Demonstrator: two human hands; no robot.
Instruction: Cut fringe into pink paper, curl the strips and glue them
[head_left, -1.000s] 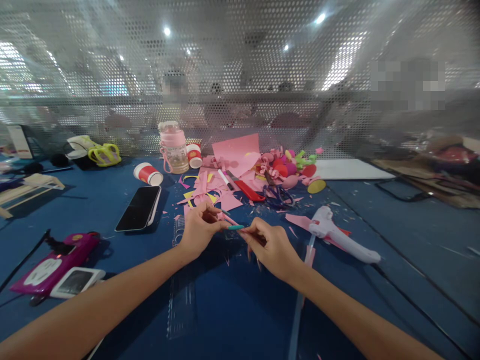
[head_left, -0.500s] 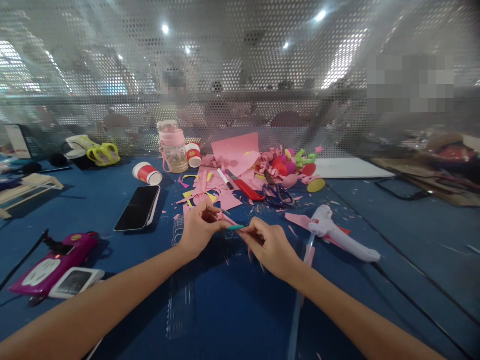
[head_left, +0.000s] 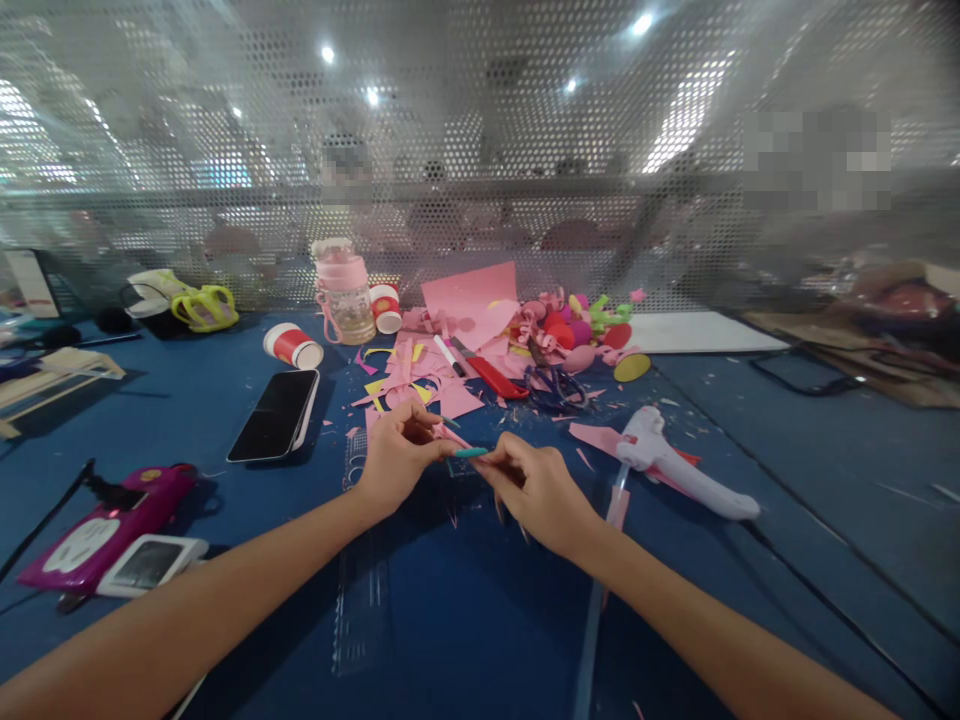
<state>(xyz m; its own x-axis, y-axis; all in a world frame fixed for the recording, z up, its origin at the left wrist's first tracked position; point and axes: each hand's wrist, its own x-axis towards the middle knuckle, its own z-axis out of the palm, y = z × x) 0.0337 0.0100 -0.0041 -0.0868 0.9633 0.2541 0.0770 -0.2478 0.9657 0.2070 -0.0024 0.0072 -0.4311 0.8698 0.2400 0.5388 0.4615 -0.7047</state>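
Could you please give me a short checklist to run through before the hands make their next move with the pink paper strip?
1. Left hand pinches the thin pink paper strip: ok.
2. Right hand grips the slim tool with the teal tip: ok, though its shaft is hidden by the fingers.
3. Teal tip meets the strip between the two hands: cannot tell, too small.
4. White hot glue gun lies apart from the right hand on the blue table: ok.
5. Black smartphone lies flat, apart from the left hand: ok.
6. Pink paper scraps lie behind the hands, not under them: ok.
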